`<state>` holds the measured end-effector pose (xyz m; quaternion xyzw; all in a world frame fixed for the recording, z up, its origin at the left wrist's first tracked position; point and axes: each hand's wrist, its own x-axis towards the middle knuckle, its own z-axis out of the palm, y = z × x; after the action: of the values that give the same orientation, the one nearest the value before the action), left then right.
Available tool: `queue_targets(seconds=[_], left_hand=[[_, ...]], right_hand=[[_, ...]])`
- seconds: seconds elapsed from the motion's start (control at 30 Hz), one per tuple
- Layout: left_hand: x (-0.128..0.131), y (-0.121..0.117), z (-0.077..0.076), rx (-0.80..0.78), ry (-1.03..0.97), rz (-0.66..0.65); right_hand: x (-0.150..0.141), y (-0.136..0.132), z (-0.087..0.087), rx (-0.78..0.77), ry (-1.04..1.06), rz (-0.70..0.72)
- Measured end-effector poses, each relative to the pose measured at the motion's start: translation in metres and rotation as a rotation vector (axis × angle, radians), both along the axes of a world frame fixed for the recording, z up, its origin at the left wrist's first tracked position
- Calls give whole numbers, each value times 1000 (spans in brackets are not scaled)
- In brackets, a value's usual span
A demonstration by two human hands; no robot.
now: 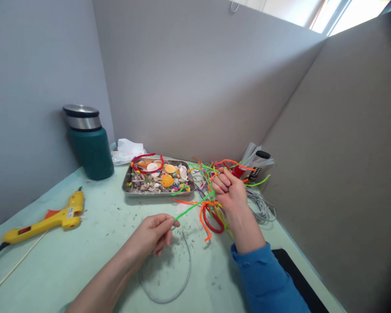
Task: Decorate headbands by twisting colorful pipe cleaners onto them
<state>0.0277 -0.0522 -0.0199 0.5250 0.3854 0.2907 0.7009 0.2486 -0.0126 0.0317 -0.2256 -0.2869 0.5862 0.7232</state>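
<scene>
Between thumb and forefinger, my left hand (158,230) pinches one end of a green pipe cleaner (193,208). A grey wire hoop (188,269) hangs or lies just under that hand; the hand hides part of it, so I cannot tell whether the fingers grip it too. The pipe cleaner runs up and right to my right hand (228,189), whose fingers are curled closed at its far end. Behind and below the right hand lies a tangle of orange, green and yellow pipe cleaners (203,217), with a red ring (215,227) among them.
A metal tray (159,195) holds shells and a red pipe-cleaner loop (162,163). A yellow glue gun (48,221) and a teal flask (91,152) stand left. Coiled grey wire (262,206), a black-capped container (259,165) and a black flat object (296,278) are right.
</scene>
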Motion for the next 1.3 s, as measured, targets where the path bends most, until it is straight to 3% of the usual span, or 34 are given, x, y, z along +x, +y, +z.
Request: queue_targets(seconds=[0.37, 0.57, 0.7, 0.77, 0.87, 1.0, 1.13, 1.3], left_hand=[[-1, 5, -8, 42, 15, 23], [-4, -3, 3, 37, -134, -192], [-1, -4, -1, 85, 32, -228], [0, 1, -6, 187, 186, -124], [-1, 7, -8, 330, 341, 69], [-6, 6, 3, 358, 237, 203], [-9, 2, 13, 326, -2, 251], [-12, 2, 15, 357, -21, 283]], right_hand=[[6, -7, 13, 55, -65, -103], [13, -6, 13, 2, -30, -129], [16, -5, 13, 14, -95, -137], [15, -8, 16, 22, -213, -80], [2, -19, 22, -11, -486, 150], [-31, -37, 25, -22, -949, 373], [-61, -50, 24, 55, -1351, 353], [-71, -52, 25, 65, -1549, 330]])
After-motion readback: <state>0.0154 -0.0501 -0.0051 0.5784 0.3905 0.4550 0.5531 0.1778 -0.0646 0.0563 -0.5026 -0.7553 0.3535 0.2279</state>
